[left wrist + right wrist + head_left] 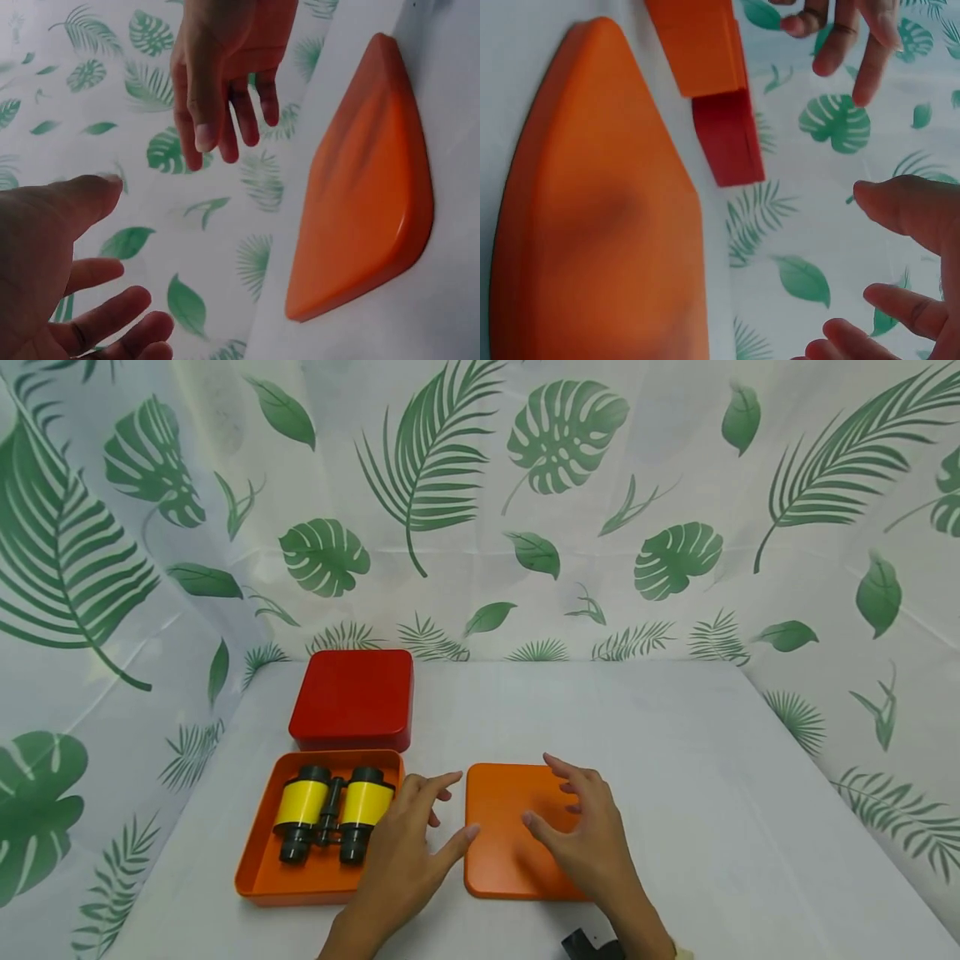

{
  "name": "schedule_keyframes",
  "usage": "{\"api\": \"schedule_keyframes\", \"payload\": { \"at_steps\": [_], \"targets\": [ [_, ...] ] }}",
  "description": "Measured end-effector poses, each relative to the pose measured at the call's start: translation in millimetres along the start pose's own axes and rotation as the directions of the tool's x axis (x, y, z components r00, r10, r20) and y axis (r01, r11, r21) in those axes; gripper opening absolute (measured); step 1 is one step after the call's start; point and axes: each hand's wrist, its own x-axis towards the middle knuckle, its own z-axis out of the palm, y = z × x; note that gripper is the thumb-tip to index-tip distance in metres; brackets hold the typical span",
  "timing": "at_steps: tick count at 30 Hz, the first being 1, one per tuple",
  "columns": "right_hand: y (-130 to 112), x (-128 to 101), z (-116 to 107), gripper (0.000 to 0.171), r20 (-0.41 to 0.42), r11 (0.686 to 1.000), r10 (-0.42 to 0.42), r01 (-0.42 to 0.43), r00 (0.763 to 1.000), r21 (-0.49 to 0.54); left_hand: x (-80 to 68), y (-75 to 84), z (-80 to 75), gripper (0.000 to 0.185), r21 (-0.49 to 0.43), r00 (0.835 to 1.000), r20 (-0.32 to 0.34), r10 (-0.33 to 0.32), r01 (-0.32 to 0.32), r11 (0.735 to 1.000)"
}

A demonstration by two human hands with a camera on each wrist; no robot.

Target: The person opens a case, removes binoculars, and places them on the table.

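The flat orange plastic lid with rounded corners [510, 831] is lying face-up on the white table [712, 793], and both hands are hovering around it. The right hand [588, 831] is spreading over the lid's right half, fingers relaxed and fanned wide, gripping nothing; from the head view its fingertips are sitting just above or on the orange surface, and I cannot tell which. The right wrist view is showing the lid [592, 225] beneath that hand with clear air between the thumb and the plastic. The left hand [408, 852] is opening just off the lid's left edge, thumb pointing toward that edge and index finger stretching forward, holding nothing as well. From the left wrist camera the lid [367, 180] is lying beyond the left hand's loosely spread fingers [112, 315], with the right hand [225, 75] hanging above. Just beside the left hand's knuckles, on the far side from the lid, the open orange plastic box [258, 860] is sitting with a pair of yellow-and-black toy binoculars [330, 810] lying inside it, lenses pointing toward the person. Beyond the left fingertips, touching the orange box's far wall, a closed red square box [352, 697] is resting. A white cloth printed with green leaves [480, 485] is hanging all around.
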Motion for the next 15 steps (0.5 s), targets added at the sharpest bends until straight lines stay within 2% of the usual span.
{"api": "schedule_keyframes", "payload": {
  "at_steps": [9, 15],
  "targets": [
    [-17.9, 2.4, 13.7, 0.083, 0.042, 0.991, -0.121, 0.119, 0.992, 0.054, -3.1, -6.8, -19.1, 0.081, 0.043, 0.999, 0.035, -0.021, 0.019, 0.999],
    [-29.7, 4.0, 23.1, 0.087, 0.088, 0.978, -0.208, 0.204, 0.974, 0.046, -5.5, -14.3, -32.2, 0.084, 0.079, 0.999, 0.025, -0.021, 0.019, 0.997]
  ]
}}
